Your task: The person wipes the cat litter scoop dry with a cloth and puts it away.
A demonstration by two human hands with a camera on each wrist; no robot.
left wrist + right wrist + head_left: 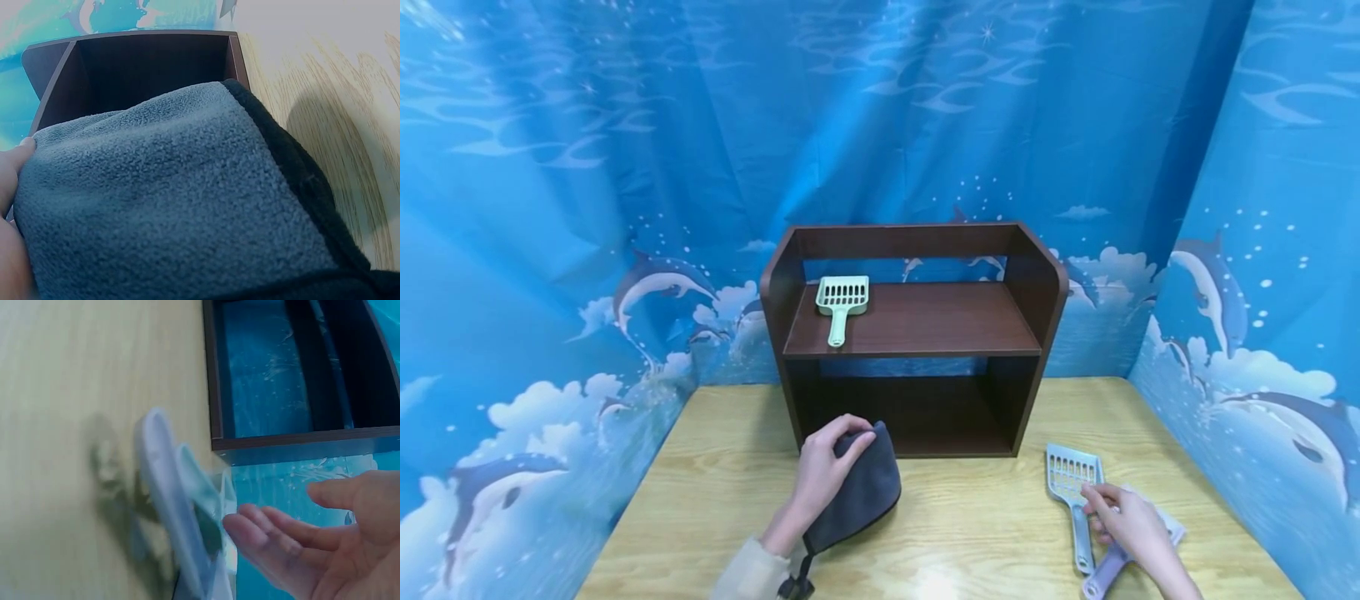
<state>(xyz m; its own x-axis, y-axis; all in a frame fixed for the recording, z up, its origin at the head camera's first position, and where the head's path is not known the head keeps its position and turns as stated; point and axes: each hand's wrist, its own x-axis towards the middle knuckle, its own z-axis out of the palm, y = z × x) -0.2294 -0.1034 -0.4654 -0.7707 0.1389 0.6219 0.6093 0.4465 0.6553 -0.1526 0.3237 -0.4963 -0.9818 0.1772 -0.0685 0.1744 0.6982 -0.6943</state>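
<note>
In the head view my left hand [825, 467] pinches the top of a dark grey fleece cloth [874, 496] in front of the shelf. The cloth [156, 206] fills much of the left wrist view, with a black border along one side. My right hand [1131, 523] hovers at two slotted litter scoops on the right of the table, overlapping both in the head view. One is a light blue scoop [1080, 533], the other a purple scoop [1105, 573] partly hidden under the hand. The right wrist view shows thumb and fingers spread apart, fingertips beside the scoops.
A dark brown two-level shelf [940, 321] stands at the back of the wooden table [700, 500]. On its upper level lies a pale green litter scoop [837, 302], handle toward the front. Blue dolphin-print curtains [625, 167] surround the table at the back and sides.
</note>
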